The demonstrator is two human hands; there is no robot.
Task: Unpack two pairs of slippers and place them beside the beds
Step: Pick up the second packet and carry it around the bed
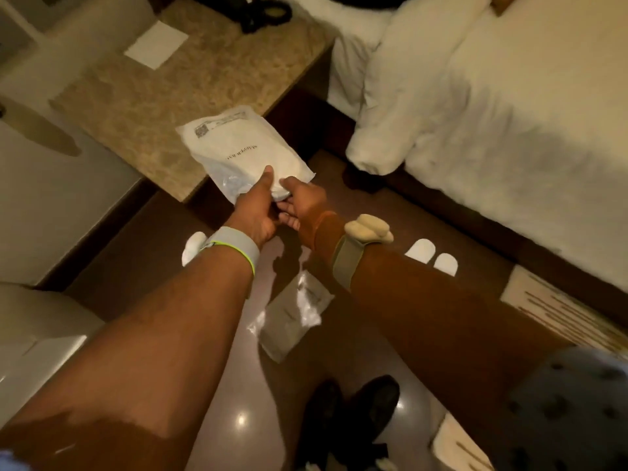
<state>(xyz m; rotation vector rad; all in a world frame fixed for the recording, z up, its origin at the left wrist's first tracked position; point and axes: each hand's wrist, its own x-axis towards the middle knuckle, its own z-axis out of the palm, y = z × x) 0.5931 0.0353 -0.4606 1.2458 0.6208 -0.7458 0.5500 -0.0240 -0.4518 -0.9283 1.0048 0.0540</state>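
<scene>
A sealed clear slipper bag [238, 151] with white slippers inside lies half over the near corner of the marble-topped nightstand [190, 73]. My left hand [256, 212] grips the bag's near end, thumb on top. My right hand [299, 205] pinches the same end from the right. A pair of white slippers [431, 256] stands on the dark floor beside the bed [509, 107] on the right. An empty plastic wrapper [292, 314] lies on the floor below my arms. Another white slipper [193, 249] peeks out behind my left wrist.
A white paper sheet [156, 44] and a black telephone [265, 11] sit on the nightstand. A second bed's corner [40, 328] is at the lower left. My dark shoes [350, 416] stand on the glossy floor. A striped mat [560, 317] lies by the right bed.
</scene>
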